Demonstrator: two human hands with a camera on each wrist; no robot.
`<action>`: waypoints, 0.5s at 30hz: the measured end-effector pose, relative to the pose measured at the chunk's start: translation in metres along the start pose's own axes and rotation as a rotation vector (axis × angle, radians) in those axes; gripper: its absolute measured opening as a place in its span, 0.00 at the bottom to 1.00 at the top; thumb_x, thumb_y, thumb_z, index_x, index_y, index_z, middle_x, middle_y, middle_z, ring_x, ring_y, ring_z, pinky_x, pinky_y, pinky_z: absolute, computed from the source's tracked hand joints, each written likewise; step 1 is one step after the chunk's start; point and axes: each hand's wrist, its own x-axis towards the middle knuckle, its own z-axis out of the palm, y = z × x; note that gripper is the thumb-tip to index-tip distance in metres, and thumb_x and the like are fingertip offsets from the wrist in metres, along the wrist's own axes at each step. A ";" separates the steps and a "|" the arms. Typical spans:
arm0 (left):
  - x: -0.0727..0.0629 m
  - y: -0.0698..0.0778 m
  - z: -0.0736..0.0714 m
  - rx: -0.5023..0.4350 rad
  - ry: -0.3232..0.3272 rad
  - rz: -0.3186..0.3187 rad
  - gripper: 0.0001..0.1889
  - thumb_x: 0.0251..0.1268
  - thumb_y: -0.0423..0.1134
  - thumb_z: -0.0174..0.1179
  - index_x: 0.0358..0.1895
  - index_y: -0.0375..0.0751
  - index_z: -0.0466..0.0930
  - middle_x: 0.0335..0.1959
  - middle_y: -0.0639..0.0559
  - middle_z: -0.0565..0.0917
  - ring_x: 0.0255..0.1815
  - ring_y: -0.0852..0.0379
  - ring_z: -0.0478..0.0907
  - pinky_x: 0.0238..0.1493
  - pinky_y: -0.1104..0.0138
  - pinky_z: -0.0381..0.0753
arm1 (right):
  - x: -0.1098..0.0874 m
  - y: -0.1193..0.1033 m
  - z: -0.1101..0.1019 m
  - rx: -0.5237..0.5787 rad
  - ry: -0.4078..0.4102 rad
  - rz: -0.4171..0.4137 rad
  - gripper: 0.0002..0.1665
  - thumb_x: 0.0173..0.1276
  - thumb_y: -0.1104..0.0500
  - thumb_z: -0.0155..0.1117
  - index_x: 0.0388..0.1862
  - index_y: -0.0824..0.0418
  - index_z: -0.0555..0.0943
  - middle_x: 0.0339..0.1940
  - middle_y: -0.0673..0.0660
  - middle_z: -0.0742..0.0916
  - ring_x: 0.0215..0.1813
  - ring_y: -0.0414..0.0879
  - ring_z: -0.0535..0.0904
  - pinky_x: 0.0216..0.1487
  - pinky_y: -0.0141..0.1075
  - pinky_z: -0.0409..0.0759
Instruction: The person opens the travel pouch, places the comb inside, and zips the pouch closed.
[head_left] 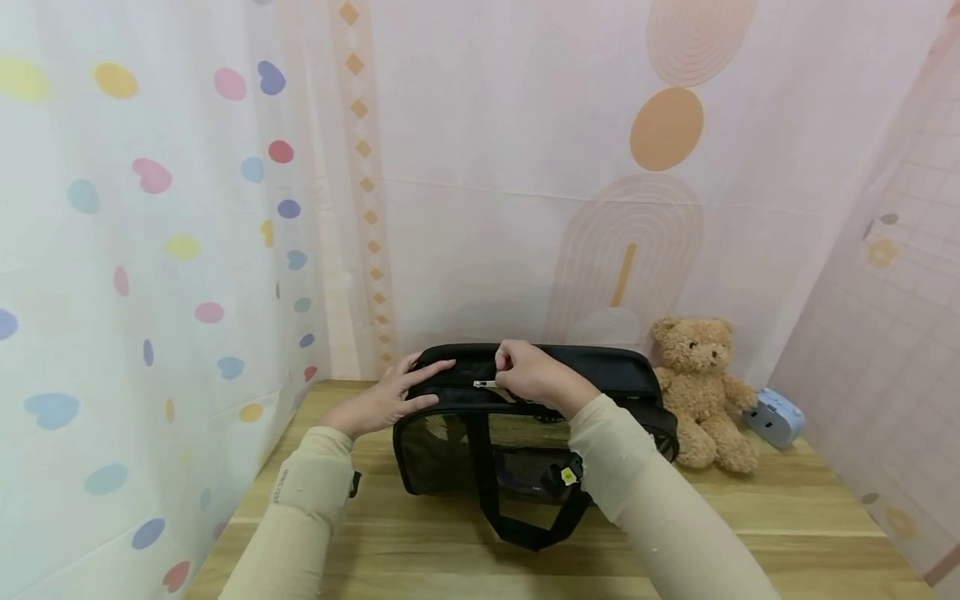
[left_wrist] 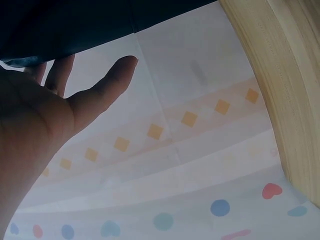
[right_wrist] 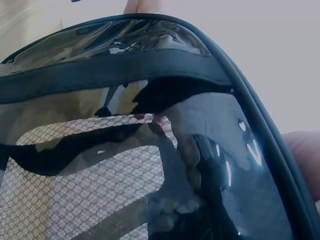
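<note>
A black bag (head_left: 442, 454) with see-through and mesh panels lies across the wooden table. Its zipper pull (head_left: 483, 384) is silvery and sits on the top. My right hand (head_left: 536, 375) is curled over the top and pinches the pull's right end. My left hand (head_left: 386, 400) rests on the bag's left end with thumb and index finger spread. In the left wrist view the left hand (left_wrist: 40, 107) reaches up to the dark bag (left_wrist: 100, 25), its other fingers partly hidden behind it. The right wrist view is filled by the bag's clear panel and mesh (right_wrist: 110, 175).
A brown teddy bear (head_left: 697, 400) sits to the right of the bag. Beside the bear stands a light blue box-like object (head_left: 776, 418). The bag's black strap (head_left: 532, 533) hangs toward the table's front. Patterned curtains (head_left: 480, 208) enclose the table (head_left: 420, 567).
</note>
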 end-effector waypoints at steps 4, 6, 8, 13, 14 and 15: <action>0.001 0.000 0.000 0.008 0.003 0.019 0.33 0.77 0.61 0.52 0.81 0.69 0.55 0.83 0.42 0.36 0.81 0.31 0.37 0.67 0.29 0.53 | -0.004 0.003 -0.006 0.027 0.011 0.021 0.09 0.77 0.67 0.49 0.34 0.60 0.64 0.26 0.54 0.68 0.18 0.43 0.55 0.24 0.37 0.60; 0.002 0.000 0.000 0.012 0.003 0.026 0.33 0.77 0.61 0.52 0.81 0.68 0.55 0.83 0.40 0.37 0.80 0.30 0.37 0.67 0.28 0.53 | -0.007 0.005 -0.009 0.052 0.025 0.025 0.10 0.77 0.68 0.48 0.33 0.60 0.63 0.27 0.53 0.67 0.19 0.43 0.54 0.25 0.37 0.59; 0.002 0.001 0.000 0.011 0.002 0.018 0.33 0.76 0.61 0.52 0.81 0.70 0.54 0.83 0.41 0.36 0.81 0.31 0.37 0.67 0.29 0.53 | -0.009 0.008 -0.012 0.068 0.038 0.024 0.11 0.76 0.68 0.47 0.32 0.60 0.62 0.26 0.53 0.66 0.20 0.43 0.53 0.26 0.37 0.58; 0.000 0.002 -0.001 0.001 -0.001 0.003 0.34 0.76 0.61 0.53 0.81 0.71 0.54 0.83 0.44 0.34 0.81 0.31 0.36 0.68 0.28 0.52 | -0.015 0.012 -0.019 0.046 0.055 0.010 0.11 0.75 0.69 0.47 0.31 0.60 0.62 0.27 0.54 0.66 0.22 0.45 0.55 0.30 0.39 0.59; -0.001 0.002 -0.001 0.000 -0.002 0.001 0.34 0.76 0.61 0.53 0.81 0.71 0.54 0.83 0.44 0.34 0.81 0.31 0.36 0.68 0.28 0.52 | -0.016 0.013 -0.020 0.039 0.058 0.010 0.11 0.75 0.68 0.47 0.31 0.59 0.62 0.27 0.54 0.66 0.22 0.45 0.55 0.30 0.39 0.59; -0.001 0.003 -0.001 0.001 -0.002 0.002 0.34 0.76 0.61 0.53 0.81 0.70 0.54 0.83 0.44 0.34 0.81 0.31 0.36 0.68 0.28 0.52 | -0.018 0.014 -0.021 0.036 0.062 0.012 0.11 0.75 0.68 0.47 0.31 0.59 0.61 0.27 0.54 0.66 0.22 0.45 0.55 0.31 0.39 0.59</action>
